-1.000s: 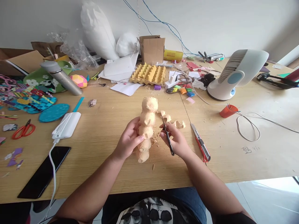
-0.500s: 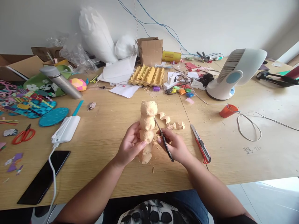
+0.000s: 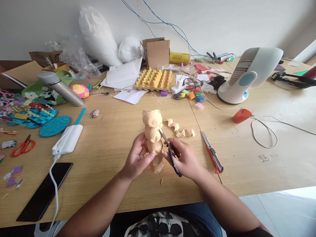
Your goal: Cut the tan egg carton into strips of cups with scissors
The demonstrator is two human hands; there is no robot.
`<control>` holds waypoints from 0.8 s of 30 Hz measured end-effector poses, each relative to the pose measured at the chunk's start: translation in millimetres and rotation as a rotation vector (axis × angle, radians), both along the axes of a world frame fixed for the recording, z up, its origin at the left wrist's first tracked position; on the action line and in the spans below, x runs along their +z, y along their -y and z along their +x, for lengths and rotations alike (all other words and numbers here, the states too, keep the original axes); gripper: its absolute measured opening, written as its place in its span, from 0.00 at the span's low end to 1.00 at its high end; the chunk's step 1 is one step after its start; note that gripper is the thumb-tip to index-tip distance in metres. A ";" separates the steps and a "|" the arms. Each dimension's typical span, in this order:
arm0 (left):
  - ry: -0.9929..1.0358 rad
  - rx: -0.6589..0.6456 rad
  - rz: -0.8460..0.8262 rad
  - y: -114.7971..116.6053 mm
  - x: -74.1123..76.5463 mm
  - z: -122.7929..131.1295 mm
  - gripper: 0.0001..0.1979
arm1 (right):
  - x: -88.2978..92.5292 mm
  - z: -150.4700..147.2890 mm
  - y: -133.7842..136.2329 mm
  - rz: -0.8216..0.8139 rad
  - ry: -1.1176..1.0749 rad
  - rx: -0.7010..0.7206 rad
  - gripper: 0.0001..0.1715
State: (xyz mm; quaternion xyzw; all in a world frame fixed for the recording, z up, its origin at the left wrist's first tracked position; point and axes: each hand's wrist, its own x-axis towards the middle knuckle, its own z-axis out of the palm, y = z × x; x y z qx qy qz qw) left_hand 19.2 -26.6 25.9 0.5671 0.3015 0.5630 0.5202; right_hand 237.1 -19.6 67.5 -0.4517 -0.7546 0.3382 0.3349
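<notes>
Between my hands is a pale tan strip of egg carton [image 3: 153,135], a row of rounded bumps held lengthwise away from me. My left hand [image 3: 138,159] grips its left side, thumb over the near part. In my right hand [image 3: 185,158] is a pair of black-handled scissors [image 3: 171,149], fingers in the loops. The blades meet the strip's right edge near the second bump from the far end; how far they are apart is hard to see. Cut-off wavy trimmings [image 3: 185,132] and small crumbs lie just right of the strip.
A box cutter [image 3: 212,153] lies right of my right hand. Behind stand a yellow egg tray [image 3: 154,80], a cardboard box [image 3: 156,54], a white fan [image 3: 247,77] and an orange cup [image 3: 242,116]. Left are a power bank [image 3: 67,139], a black phone [image 3: 44,192] and red-handled scissors [image 3: 23,146].
The far end of the egg carton strip has tilted left and slightly toward me. My right hand and the scissors have shifted a little nearer, the scissor handles now spread wider.
</notes>
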 end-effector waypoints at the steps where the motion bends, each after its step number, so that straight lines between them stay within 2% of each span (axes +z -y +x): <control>1: -0.001 -0.004 0.000 -0.1 -0.5 -0.1 0.35 | 0.1 -0.2 0.1 0.005 0.000 -0.006 0.13; 15: 0.000 -0.011 -0.017 0.3 -1.1 1.7 0.34 | -2.4 -0.8 -0.3 0.014 0.076 -0.070 0.18; 24: -0.028 0.017 -0.024 1.9 0.1 3.2 0.35 | -5.6 1.0 -2.1 -0.005 0.091 -0.082 0.19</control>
